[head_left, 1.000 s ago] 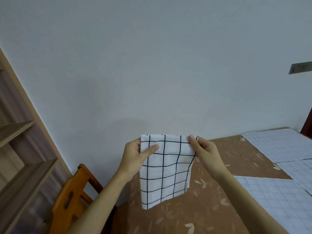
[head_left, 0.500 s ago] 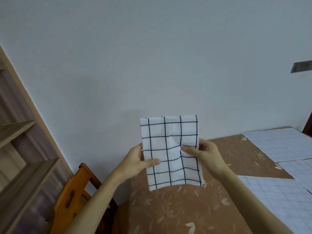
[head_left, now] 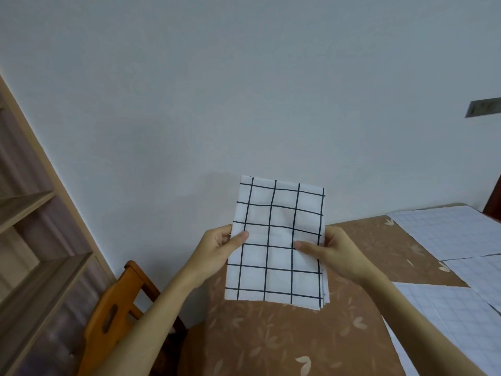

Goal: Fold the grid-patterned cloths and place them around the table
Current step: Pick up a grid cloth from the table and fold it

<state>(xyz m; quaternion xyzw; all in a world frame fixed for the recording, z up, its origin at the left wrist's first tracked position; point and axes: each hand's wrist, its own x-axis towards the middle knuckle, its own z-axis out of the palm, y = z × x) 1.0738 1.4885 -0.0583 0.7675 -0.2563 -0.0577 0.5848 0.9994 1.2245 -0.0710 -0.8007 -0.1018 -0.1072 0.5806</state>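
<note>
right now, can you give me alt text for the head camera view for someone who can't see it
Two bare hands, left hand and right hand, hold a folded white cloth with a black grid upright above a brown leaf-patterned table. Pale grid-patterned cloths lie flat at the right, an orange wooden chair stands at the left.

Chair (head_left: pixel 113 318) left of table (head_left: pixel 284 346)
</note>
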